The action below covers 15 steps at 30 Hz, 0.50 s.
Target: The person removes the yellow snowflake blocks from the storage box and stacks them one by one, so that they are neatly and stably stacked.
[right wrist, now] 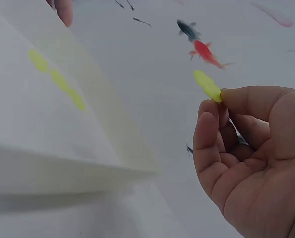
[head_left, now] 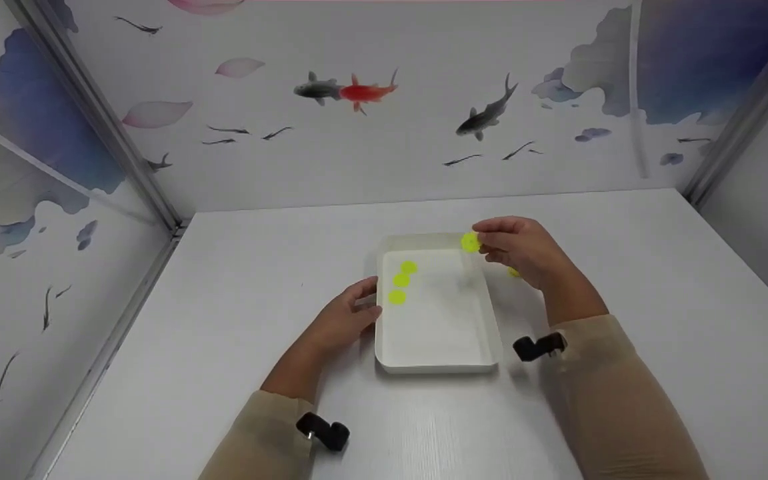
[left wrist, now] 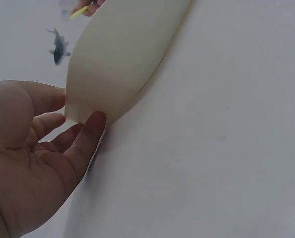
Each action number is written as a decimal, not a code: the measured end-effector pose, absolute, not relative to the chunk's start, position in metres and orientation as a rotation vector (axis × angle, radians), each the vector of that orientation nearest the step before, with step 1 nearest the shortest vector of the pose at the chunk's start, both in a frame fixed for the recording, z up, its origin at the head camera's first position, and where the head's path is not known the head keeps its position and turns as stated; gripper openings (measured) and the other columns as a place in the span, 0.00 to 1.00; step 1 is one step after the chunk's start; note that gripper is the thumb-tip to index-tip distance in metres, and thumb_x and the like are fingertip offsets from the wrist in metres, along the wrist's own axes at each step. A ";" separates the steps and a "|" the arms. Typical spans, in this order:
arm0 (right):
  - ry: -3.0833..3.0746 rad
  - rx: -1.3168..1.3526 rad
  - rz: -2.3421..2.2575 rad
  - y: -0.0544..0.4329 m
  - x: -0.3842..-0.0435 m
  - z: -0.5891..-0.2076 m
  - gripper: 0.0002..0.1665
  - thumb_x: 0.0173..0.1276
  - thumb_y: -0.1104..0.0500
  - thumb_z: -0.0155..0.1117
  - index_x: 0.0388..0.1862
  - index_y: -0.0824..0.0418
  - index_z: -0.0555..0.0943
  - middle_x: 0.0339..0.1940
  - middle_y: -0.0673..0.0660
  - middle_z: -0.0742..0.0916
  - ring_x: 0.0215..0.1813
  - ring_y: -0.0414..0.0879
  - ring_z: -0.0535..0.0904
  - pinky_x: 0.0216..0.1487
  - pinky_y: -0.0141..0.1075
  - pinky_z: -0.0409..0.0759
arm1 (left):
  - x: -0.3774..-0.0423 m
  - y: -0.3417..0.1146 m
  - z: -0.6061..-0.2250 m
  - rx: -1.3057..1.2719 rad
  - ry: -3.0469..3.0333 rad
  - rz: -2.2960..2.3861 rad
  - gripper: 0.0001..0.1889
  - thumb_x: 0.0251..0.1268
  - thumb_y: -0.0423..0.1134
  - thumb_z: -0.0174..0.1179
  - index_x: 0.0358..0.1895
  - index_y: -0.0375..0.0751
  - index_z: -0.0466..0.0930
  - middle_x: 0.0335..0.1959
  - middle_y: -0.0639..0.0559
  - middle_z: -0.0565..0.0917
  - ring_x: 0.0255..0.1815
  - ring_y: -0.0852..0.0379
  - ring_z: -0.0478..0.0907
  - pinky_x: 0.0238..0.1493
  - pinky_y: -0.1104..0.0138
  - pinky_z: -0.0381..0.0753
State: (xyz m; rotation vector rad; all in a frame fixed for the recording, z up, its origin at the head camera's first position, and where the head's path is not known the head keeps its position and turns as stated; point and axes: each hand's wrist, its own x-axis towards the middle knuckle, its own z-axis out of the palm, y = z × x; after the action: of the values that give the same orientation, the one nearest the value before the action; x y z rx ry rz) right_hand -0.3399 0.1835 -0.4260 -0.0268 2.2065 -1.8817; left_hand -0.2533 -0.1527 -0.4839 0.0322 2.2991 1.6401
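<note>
In the head view, a shallow white tray (head_left: 437, 333) lies on the table with three bright yellow discs inside, near its left wall: a far disc (head_left: 409, 267), a middle disc (head_left: 401, 280) and a near disc (head_left: 397, 297). My left hand (head_left: 343, 321) rests its fingertips against the outside of that wall; the left wrist view shows a fingertip (left wrist: 95, 120) on it. Between thumb and fingers, my right hand (head_left: 521, 248) pinches a yellow disc (right wrist: 206, 85) with a scalloped edge, above the tray's far right corner. Another yellow piece (head_left: 515, 272) shows partly behind this hand.
The white tabletop (head_left: 224, 280) spreads around the tray. At the back stands a wall (head_left: 384, 160) printed with fish and petals, and a side panel (head_left: 17, 267) rises at the left.
</note>
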 end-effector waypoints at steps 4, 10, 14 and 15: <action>2.243 0.036 -1.870 0.198 -0.341 -0.429 0.24 0.80 0.50 0.67 0.67 0.60 0.83 0.57 0.51 0.86 0.57 0.51 0.82 0.56 0.30 0.86 | -0.253 -0.152 -0.484 0.034 2.305 1.638 0.33 0.81 0.43 0.60 0.85 0.56 0.62 0.83 0.52 0.68 0.84 0.48 0.68 0.77 0.53 0.77; 2.280 0.134 -1.849 0.218 -0.343 -0.436 0.22 0.81 0.49 0.66 0.66 0.57 0.84 0.60 0.51 0.85 0.61 0.53 0.80 0.57 0.29 0.86 | -0.253 -0.151 -0.483 0.004 2.284 1.658 0.33 0.81 0.44 0.60 0.84 0.58 0.63 0.82 0.54 0.69 0.83 0.49 0.69 0.77 0.53 0.78; 2.252 0.182 -1.860 0.233 -0.345 -0.444 0.24 0.80 0.48 0.66 0.68 0.57 0.82 0.61 0.50 0.84 0.59 0.50 0.80 0.58 0.28 0.85 | -0.253 -0.152 -0.485 0.019 2.273 1.671 0.33 0.81 0.43 0.59 0.84 0.57 0.62 0.82 0.53 0.69 0.83 0.49 0.69 0.77 0.53 0.78; 2.245 0.195 -1.860 0.238 -0.346 -0.447 0.24 0.80 0.48 0.67 0.69 0.56 0.82 0.61 0.49 0.84 0.59 0.49 0.80 0.59 0.28 0.85 | -0.253 -0.151 -0.486 0.026 2.266 1.678 0.33 0.81 0.43 0.59 0.85 0.57 0.62 0.83 0.53 0.68 0.83 0.49 0.70 0.77 0.53 0.78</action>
State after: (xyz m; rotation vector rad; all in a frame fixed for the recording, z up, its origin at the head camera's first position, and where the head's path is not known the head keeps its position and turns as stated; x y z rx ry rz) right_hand -0.3464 0.2375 -0.4471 0.1949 2.2448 -1.8601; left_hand -0.2534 -0.1515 -0.4856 0.0257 2.2664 1.6776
